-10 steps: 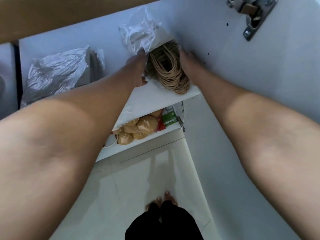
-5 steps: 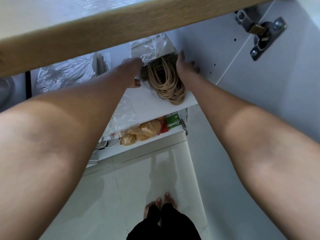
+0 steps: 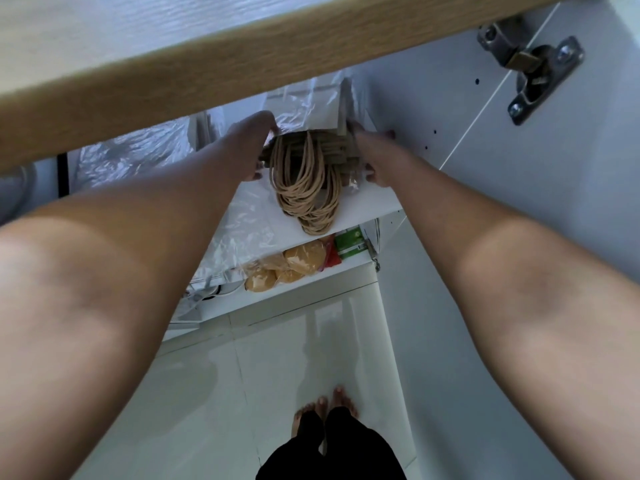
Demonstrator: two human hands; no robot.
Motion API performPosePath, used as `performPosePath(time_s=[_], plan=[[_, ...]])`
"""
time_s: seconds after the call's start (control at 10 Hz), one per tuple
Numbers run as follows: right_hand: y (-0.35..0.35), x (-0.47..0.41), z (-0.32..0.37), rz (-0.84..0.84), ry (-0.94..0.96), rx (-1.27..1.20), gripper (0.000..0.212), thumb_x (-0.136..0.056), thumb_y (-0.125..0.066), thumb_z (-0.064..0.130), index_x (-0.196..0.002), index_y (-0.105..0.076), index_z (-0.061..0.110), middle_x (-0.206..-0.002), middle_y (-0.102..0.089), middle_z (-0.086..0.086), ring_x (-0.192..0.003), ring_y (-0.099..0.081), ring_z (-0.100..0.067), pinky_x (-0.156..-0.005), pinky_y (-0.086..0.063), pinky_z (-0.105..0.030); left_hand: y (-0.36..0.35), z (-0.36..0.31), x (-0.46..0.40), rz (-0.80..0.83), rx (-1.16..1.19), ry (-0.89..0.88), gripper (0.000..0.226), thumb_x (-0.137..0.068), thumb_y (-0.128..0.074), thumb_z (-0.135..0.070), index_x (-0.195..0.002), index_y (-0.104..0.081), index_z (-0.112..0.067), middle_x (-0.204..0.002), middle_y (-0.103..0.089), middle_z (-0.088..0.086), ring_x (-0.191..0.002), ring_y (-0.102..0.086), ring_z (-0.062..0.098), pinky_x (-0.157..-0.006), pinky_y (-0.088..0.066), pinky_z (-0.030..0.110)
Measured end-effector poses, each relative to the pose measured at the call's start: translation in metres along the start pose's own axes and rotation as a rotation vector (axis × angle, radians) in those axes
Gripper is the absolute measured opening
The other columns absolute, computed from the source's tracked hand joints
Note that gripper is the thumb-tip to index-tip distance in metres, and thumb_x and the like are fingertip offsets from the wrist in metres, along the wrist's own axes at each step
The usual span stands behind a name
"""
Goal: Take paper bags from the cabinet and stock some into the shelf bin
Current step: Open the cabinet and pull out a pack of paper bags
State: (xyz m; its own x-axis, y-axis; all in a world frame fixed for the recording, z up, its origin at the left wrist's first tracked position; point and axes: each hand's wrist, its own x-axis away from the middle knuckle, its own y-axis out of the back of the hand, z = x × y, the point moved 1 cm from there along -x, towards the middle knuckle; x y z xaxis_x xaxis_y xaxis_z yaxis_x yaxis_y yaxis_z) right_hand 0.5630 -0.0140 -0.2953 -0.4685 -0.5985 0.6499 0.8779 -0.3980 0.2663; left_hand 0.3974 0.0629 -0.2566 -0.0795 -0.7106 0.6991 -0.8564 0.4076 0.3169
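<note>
A thick stack of white paper bags [image 3: 322, 112] in a clear plastic wrap lies on a white cabinet shelf [image 3: 370, 202]. Their tan twine handles [image 3: 306, 188] hang in a bundle over the shelf's front edge. My left hand [image 3: 251, 147] presses against the stack's left side. Against its right side rests my right hand [image 3: 375, 157]. Both hands clamp the stack between them. The fingertips are partly hidden behind the bags.
A wood-edged board [image 3: 242, 64] crosses overhead. The open cabinet door with its metal hinge [image 3: 530, 67] stands to the right. Another plastic-wrapped bundle [image 3: 138, 150] lies left. A lower shelf holds bagged buns [image 3: 287, 265] and a green box [image 3: 349, 242]. Tiled floor and my feet [image 3: 325, 410] lie below.
The view has tilted down, so the wood board fills more of the top. My hands stay on either side of the bag stack, which has slid slightly toward the shelf's front edge.
</note>
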Motion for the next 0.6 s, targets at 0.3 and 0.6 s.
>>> performPosePath(time_s=[0.3,0.6], plan=[[-0.005,-0.02,-0.016,0.253,-0.01,-0.238,0.094,-0.058,-0.056,0.081,-0.135,-0.046,0.028,-0.131,-0.059,-0.003,-0.114,-0.058,-0.026,-0.087,-0.052,-0.048,-0.014,0.01,0.006,0.07,0.122,0.021,0.055,-0.069,-0.069,-0.035,-0.119,-0.053,-0.016,-0.096,-0.06,0.007,-0.08,-0.06,0.021,-0.083,-0.053,0.034],[0.013,0.067,-0.029,0.116,-0.061,-0.439,0.059,-0.077,-0.058,0.053,-0.13,-0.054,0.028,-0.119,-0.067,-0.011,-0.098,-0.068,-0.03,-0.072,-0.057,-0.045,-0.015,0.011,0.08,0.065,0.075,-0.05,0.078,-0.071,-0.071,-0.031,-0.14,-0.041,-0.01,-0.102,-0.061,0.014,-0.045,-0.064,0.02,-0.046,-0.052,0.031]])
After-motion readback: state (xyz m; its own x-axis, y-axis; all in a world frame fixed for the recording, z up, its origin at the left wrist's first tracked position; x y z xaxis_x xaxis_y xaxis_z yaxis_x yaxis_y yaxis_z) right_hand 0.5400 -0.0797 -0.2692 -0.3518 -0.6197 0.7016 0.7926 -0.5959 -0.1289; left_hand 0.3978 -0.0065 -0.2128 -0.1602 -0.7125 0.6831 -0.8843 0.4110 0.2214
